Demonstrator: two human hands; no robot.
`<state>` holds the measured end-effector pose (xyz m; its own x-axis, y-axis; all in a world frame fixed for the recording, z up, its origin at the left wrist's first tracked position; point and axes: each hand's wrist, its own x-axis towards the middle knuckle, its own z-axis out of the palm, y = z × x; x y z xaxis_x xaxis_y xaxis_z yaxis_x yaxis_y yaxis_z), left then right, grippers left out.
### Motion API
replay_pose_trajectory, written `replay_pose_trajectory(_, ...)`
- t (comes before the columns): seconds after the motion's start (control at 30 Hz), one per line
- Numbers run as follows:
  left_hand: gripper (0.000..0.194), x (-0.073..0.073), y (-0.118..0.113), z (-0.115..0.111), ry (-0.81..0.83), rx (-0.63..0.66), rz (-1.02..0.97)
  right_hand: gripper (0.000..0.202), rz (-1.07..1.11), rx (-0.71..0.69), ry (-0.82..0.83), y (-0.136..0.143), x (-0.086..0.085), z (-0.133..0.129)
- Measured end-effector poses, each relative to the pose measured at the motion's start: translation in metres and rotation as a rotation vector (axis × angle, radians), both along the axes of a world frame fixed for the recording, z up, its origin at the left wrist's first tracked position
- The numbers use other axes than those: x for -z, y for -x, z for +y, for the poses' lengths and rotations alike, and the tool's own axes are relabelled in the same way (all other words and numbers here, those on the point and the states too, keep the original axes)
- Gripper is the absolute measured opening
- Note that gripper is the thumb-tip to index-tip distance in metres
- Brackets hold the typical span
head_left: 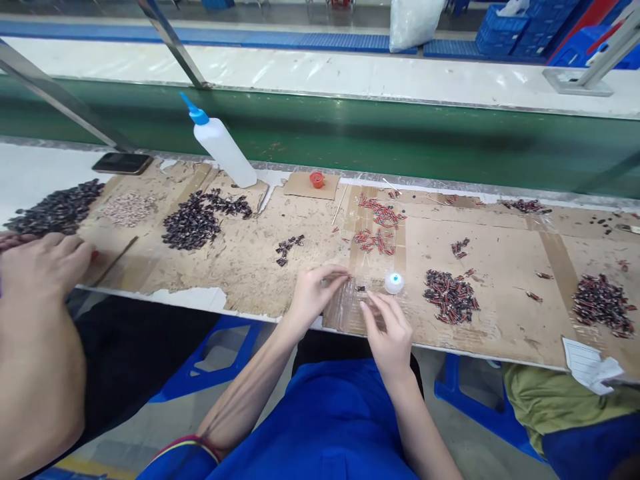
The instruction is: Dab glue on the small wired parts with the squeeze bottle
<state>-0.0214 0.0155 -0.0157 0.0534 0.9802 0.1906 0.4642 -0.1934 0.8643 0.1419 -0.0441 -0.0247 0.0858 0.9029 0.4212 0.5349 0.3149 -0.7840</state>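
My left hand [317, 293] is closed in a pinch over the cardboard. Whatever is between its fingertips is too small to name. Facing it, my right hand [389, 327] is closed, with a small black part [361, 289] at its fingertips. A small round white bottle [395, 283] with a blue tip stands just beyond my right hand. Tiny red parts [374, 241] lie scattered ahead of both hands, and a few black parts [289, 249] lie ahead of my left hand. To the right is a heap of black-and-red pieces [451, 297].
A tall white squeeze bottle [225, 152] leans at the back, near a red cap-like cup [317, 179]. Black parts [191, 223] are heaped on the left, near a co-worker's hand [47, 263]. Another heap [603, 305] lies far right. A green belt [350, 137] runs behind.
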Motion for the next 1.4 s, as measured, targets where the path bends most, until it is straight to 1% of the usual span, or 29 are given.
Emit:
replay_pose_trajectory(0.07, 0.01, -0.005, -0.003, -0.007, 0.039, -0.009, -0.064, 0.023, 0.008, -0.019, 0.033, 0.002, 0.001, 0.001)
replay_pose_trajectory(0.17, 0.016, -0.01, -0.007, -0.016, 0.114, 0.023, -0.156, 0.025, 0.038, -0.037, 0.044, 0.007, 0.002, 0.006)
replay_pose_trajectory(0.27, 0.019, -0.01, -0.008, -0.022, 0.161, 0.058, -0.197, 0.022, 0.079, -0.068, 0.025, 0.011, 0.001, 0.011)
replay_pose_trajectory(0.33, 0.02, -0.009, -0.006, -0.023, 0.171, 0.078, -0.185, 0.019, 0.099, -0.08, 0.023, 0.013, 0.001, 0.012)
replay_pose_trajectory(0.43, 0.021, -0.006, -0.001, -0.02, 0.131, 0.103, -0.089, 0.018, 0.136, -0.038, 0.051, 0.011, 0.001, 0.011)
replay_pose_trajectory(0.57, 0.018, 0.001, 0.0, -0.013, -0.032, 0.063, 0.181, 0.017, 0.232, 0.064, 0.111, 0.005, 0.005, 0.006)
replay_pose_trajectory(0.63, 0.016, 0.007, -0.006, -0.012, -0.074, 0.082, 0.286, 0.019, 0.275, 0.101, 0.158, 0.001, 0.008, 0.004)
replay_pose_trajectory(0.73, 0.014, 0.016, -0.017, -0.011, -0.109, 0.096, 0.34, 0.023, 0.321, 0.134, 0.228, -0.002, 0.011, 0.002)
replay_pose_trajectory(0.83, 0.014, 0.02, -0.023, -0.013, -0.135, 0.081, 0.295, 0.024, 0.367, 0.132, 0.27, -0.001, 0.011, 0.001)
replay_pose_trajectory(0.93, 0.015, 0.015, -0.024, -0.016, -0.109, 0.119, 0.182, 0.023, 0.435, 0.127, 0.307, 0.001, 0.008, 0.0)
replay_pose_trajectory(1.03, 0.012, 0.004, -0.023, -0.022, -0.046, 0.155, 0.071, 0.023, 0.558, 0.124, 0.369, 0.004, 0.005, -0.001)
replay_pose_trajectory(1.13, 0.013, -0.006, -0.023, -0.027, -0.025, 0.18, 0.02, 0.024, 0.649, 0.094, 0.425, 0.005, 0.002, -0.003)
replay_pose_trajectory(1.27, 0.015, -0.013, -0.023, -0.03, -0.034, 0.223, -0.025, 0.024, 0.656, 0.091, 0.424, 0.005, -0.001, -0.004)
replay_pose_trajectory(1.4, 0.012, -0.019, -0.024, -0.033, 0.021, 0.2, -0.084, 0.023, 0.623, 0.105, 0.387, 0.005, -0.003, -0.004)
